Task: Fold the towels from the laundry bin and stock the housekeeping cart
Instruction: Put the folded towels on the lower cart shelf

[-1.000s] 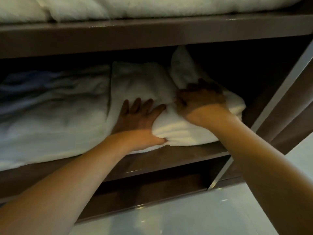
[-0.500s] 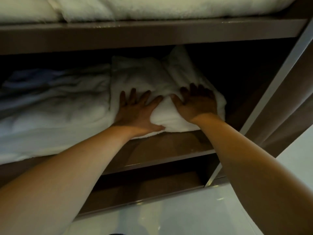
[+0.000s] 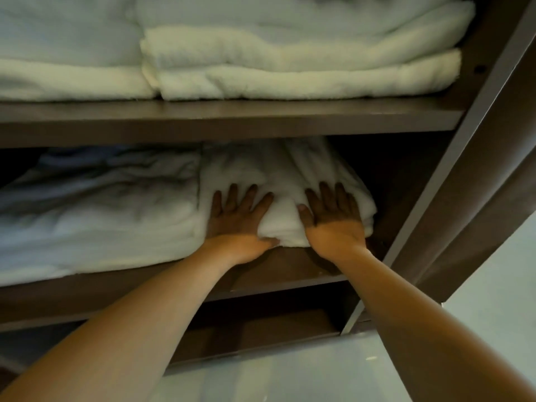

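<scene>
Middle shelf [image 3: 290,271] of the cart, seen from the head camera.

At 9 o'clock: a stack of pale linen [image 3: 95,210], rumpled, filling the left of the shelf and touching the towel beside it.

Centre: a folded white towel [image 3: 278,224], lying flat on the shelf, its near fold set back a little from the shelf's front lip. The right end of the shelf, at 3 o'clock of the towel, is dark.

Left hand [image 3: 240,219]: fingers straight and spread, palm flat on the towel's left half, thumb along the near fold. Pressing, not gripping.

Right hand [image 3: 333,219]: also flat and spread, on the right half, thumb pointing toward 11 o'clock. No curl round the cloth.

Handling, as a judgement: thick terry, soft, light, limp; it bulges between the two thumbs under the press. Not slippery, not fragile. It will sag if lifted by a corner, so best taken with palms under the near fold or pushed flat from on top.

Orientation: the long axis seems to run front to back, 6 to 12 o'clock, far end in shadow so I cannot be sure. The folded edge faces 6 o'clock, toward the person.

Top shelf at 12 o'clock: more folded towels [image 3: 290,71], stacked.
</scene>
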